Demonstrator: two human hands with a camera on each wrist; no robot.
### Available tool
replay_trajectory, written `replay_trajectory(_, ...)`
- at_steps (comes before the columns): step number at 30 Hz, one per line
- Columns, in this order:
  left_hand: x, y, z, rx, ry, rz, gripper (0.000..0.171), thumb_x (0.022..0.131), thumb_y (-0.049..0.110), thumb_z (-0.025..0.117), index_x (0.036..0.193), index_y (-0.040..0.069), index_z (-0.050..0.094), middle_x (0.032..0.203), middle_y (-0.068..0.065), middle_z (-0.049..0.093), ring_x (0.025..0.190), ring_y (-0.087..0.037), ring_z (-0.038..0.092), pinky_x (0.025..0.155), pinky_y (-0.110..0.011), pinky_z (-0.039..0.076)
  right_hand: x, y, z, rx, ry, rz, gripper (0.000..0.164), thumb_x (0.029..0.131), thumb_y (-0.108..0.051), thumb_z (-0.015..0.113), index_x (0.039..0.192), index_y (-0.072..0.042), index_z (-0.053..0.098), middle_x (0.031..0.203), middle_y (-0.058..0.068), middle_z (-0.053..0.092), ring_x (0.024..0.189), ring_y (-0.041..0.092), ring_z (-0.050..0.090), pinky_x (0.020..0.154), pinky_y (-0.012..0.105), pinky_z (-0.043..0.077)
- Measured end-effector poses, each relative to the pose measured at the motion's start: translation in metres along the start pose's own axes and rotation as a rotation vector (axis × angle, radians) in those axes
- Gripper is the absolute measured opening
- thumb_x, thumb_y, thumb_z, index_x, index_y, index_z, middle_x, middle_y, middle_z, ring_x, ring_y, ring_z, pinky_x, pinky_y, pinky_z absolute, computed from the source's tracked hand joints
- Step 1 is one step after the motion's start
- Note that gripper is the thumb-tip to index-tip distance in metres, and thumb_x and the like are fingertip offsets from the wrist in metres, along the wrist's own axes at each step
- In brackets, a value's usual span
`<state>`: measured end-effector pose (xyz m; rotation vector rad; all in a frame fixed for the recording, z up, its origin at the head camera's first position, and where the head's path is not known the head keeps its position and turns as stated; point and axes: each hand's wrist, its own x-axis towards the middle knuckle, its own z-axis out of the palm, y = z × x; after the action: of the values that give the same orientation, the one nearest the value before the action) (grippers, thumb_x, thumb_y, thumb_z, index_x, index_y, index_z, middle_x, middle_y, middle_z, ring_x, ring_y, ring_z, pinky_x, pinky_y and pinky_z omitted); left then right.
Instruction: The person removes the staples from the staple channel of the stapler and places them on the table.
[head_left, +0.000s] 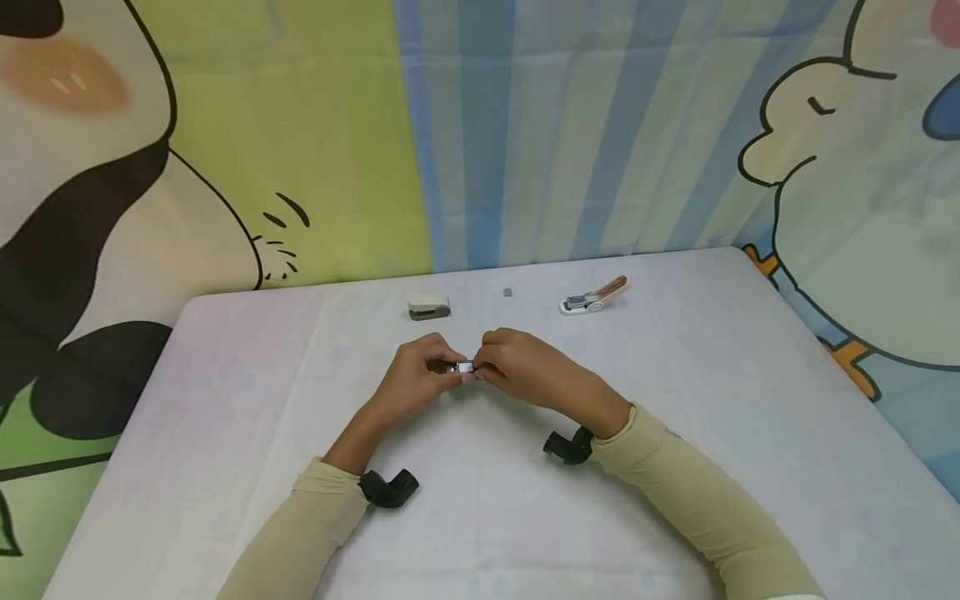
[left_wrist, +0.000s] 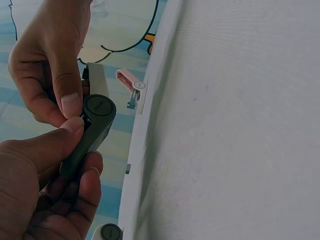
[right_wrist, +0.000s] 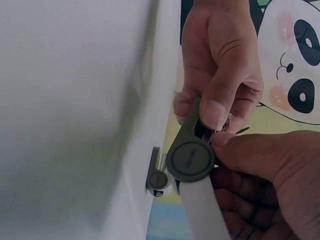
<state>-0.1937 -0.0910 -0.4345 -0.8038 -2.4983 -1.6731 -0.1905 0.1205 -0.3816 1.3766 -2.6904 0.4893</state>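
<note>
Between the two hands, above the table, is a small dark green and white stapler, with its white top arm swung up from the green body. My left hand grips the green body between thumb and curled fingers. My right hand curls round the hinge end, its thumb tip at the opening of the body, close to the left thumb. Bright metal shows between the hands in the head view. What the right fingertips touch inside is partly hidden.
Toward the table's back edge stand a white and grey-green stapler, a small grey block that looks like staples, and a pink and white stapler with its arm raised. A printed cloth hangs behind the white table.
</note>
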Motion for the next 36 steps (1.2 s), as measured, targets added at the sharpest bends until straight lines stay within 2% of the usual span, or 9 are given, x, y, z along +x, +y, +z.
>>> replay_trajectory(5, 0.0, -0.003, 0.004, 0.048, -0.005, 0.011, 0.016, 0.076, 0.0, 0.081, 0.091, 0.004, 0.077, 0.08, 0.001, 0.061, 0.073, -0.013, 0.06, 0.065, -0.026, 0.05, 0.001, -0.002, 0.001, 0.017, -0.066, 0.062, 0.008, 0.091, -0.009, 0.069, 0.095, -0.006, 0.076, 0.084, 0.001, 0.06, 0.076, 0.012, 0.054, 0.069, 0.025, 0.046)
replay_trajectory(16, -0.002, -0.008, 0.005, 0.097, -0.013, -0.025, 0.014, 0.076, 0.005, 0.083, 0.089, 0.006, 0.077, 0.08, 0.004, 0.06, 0.073, -0.012, 0.058, 0.065, -0.027, 0.049, 0.002, 0.003, 0.006, 0.154, -0.083, 0.105, 0.011, 0.09, -0.004, 0.069, 0.098, -0.005, 0.076, 0.086, 0.0, 0.062, 0.079, 0.011, 0.058, 0.072, 0.023, 0.048)
replay_trajectory(24, -0.001, -0.006, 0.007, 0.178, -0.035, -0.056, 0.017, 0.077, 0.008, 0.083, 0.093, 0.005, 0.077, 0.08, 0.004, 0.058, 0.075, -0.011, 0.057, 0.067, -0.027, 0.049, 0.003, 0.004, 0.009, 0.263, -0.147, 0.251, 0.015, 0.092, -0.005, 0.066, 0.104, -0.003, 0.075, 0.092, 0.002, 0.063, 0.081, 0.012, 0.059, 0.07, 0.025, 0.047)
replay_trajectory(32, -0.001, -0.006, 0.003, 0.164, -0.075, -0.105, 0.017, 0.077, 0.008, 0.083, 0.093, 0.004, 0.076, 0.082, 0.002, 0.061, 0.077, -0.011, 0.06, 0.069, -0.028, 0.05, 0.004, 0.002, 0.014, 0.359, -0.065, 0.311, 0.01, 0.091, -0.005, 0.067, 0.096, -0.004, 0.076, 0.089, -0.001, 0.064, 0.079, 0.01, 0.057, 0.069, 0.025, 0.046)
replay_trajectory(36, 0.0, -0.007, 0.002, 0.174, -0.08, -0.11, 0.017, 0.078, 0.008, 0.082, 0.093, 0.004, 0.076, 0.083, 0.001, 0.062, 0.076, -0.011, 0.06, 0.068, -0.028, 0.05, 0.005, 0.001, 0.022, 0.339, -0.005, 0.314, 0.005, 0.089, -0.01, 0.072, 0.091, -0.007, 0.075, 0.088, -0.002, 0.062, 0.078, 0.009, 0.055, 0.068, 0.025, 0.046)
